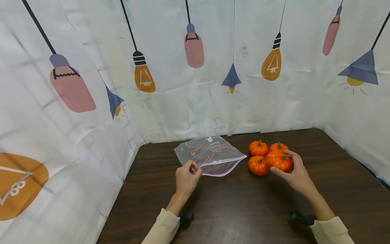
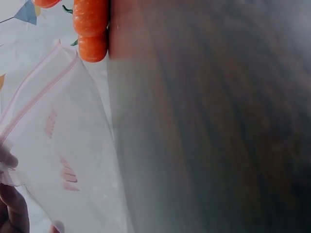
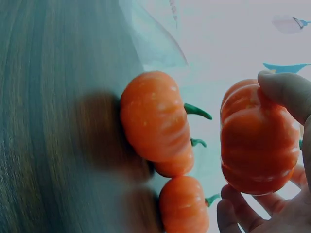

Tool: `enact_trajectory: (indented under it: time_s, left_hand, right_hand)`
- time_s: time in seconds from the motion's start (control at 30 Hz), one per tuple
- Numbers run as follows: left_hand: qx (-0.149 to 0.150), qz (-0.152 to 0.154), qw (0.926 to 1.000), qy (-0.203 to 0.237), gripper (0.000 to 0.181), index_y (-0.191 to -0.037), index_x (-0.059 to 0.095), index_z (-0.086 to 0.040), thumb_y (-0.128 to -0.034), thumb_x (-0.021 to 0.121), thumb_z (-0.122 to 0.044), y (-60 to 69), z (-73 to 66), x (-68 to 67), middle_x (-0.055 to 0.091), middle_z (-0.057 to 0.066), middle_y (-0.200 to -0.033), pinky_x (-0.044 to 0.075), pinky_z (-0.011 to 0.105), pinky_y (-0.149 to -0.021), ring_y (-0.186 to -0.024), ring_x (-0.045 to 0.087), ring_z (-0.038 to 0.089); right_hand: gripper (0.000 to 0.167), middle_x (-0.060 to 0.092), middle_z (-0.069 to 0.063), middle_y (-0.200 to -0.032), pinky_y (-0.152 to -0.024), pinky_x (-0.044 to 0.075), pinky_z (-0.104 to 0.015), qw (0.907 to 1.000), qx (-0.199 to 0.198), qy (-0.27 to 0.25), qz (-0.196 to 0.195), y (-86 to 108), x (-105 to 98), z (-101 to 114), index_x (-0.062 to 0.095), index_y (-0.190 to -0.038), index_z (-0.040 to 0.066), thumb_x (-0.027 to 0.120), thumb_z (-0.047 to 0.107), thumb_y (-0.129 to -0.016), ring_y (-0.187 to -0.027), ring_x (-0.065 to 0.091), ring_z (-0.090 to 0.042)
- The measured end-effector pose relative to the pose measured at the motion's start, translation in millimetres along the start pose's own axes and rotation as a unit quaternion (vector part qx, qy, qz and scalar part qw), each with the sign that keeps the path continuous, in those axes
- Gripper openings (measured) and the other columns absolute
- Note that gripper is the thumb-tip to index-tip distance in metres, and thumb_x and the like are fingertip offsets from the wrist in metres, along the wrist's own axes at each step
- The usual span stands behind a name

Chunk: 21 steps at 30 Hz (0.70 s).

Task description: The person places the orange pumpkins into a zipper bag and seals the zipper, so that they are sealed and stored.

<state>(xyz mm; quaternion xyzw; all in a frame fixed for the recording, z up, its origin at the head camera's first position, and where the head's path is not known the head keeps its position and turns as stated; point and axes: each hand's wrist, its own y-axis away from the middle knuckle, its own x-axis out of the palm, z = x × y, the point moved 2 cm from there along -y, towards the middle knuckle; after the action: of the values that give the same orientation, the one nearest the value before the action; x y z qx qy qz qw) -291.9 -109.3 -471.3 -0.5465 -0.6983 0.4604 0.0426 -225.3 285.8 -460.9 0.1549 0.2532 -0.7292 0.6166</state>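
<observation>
My left hand (image 1: 187, 178) pinches the near corner of a clear zip bag (image 1: 210, 152) with a pink-edged mouth. Red printing marks the bag, and its mouth gapes toward the right front. In the left wrist view only fingertips (image 2: 17, 208) of that hand show at the bag's edge. My right hand (image 1: 297, 173) grips a small orange toy pumpkin (image 1: 278, 162), thumb on one side and fingers on the other. The right wrist view has this pumpkin (image 3: 260, 141) raised off the table. Three more pumpkins (image 1: 258, 148) with green stems sit close beside it.
The dark wooden table (image 1: 231, 210) carries the bag and pumpkins. A white curtain (image 1: 207, 101) printed with lamps and bulbs hangs along the back and sides. Dark wrist devices (image 1: 186, 219) sit on both wrists, by the cream sleeves.
</observation>
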Motion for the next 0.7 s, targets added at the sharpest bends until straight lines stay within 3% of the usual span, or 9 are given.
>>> enact_trajectory:
  time_s: [0.3,0.4,0.53,0.7]
  left_hand:
    - [-0.016,0.0,0.9996,0.021,0.021,-0.071,0.058,-0.013,-0.072,0.076,-0.004,-0.3,1.4,5.1,0.061,0.0,-0.07,0.05,0.026,-0.058,-0.064,0.06,0.012]
    - [-0.019,-0.004,0.9995,0.025,0.02,-0.071,0.058,-0.013,-0.0722,0.076,-0.004,-0.4,1.6,5.2,0.062,0.0,-0.072,0.051,0.029,-0.06,-0.068,0.063,0.014]
    - [-0.031,-0.004,0.9989,0.035,0.018,-0.074,0.061,-0.014,-0.0741,0.076,-0.005,-0.1,1.8,4.5,0.065,-0.002,-0.071,0.048,0.024,-0.057,-0.066,0.064,0.015]
    - [-0.041,0.004,0.9983,0.042,0.016,-0.078,0.064,-0.017,-0.0768,0.076,-0.006,-0.6,2.5,5.4,0.067,-0.005,-0.071,0.046,0.02,-0.057,-0.066,0.066,0.014]
  right_hand:
    - [0.085,0.026,-0.028,-0.152,-0.082,0.039,-0.01,0.9999,-0.006,-0.013,-0.001,-0.4,5.9,3.9,0.025,-0.156,0.007,0.075,0.034,-0.093,-0.124,0.045,-0.04]
    - [0.085,0.026,-0.027,-0.152,-0.085,0.042,-0.015,0.9999,-0.002,-0.011,0.006,-0.7,8.0,5.6,0.024,-0.156,0.008,0.074,0.036,-0.093,-0.125,0.045,-0.04]
    - [0.085,0.025,-0.026,-0.154,-0.09,0.043,-0.026,0.9998,0.003,-0.012,0.019,-0.5,11.4,8.9,0.023,-0.157,0.01,0.073,0.038,-0.094,-0.126,0.044,-0.04]
    - [0.081,0.028,-0.025,-0.152,-0.087,0.043,-0.014,0.9992,-0.011,-0.031,0.024,0.8,16.8,12.5,0.025,-0.156,0.011,0.073,0.034,-0.094,-0.126,0.046,-0.037]
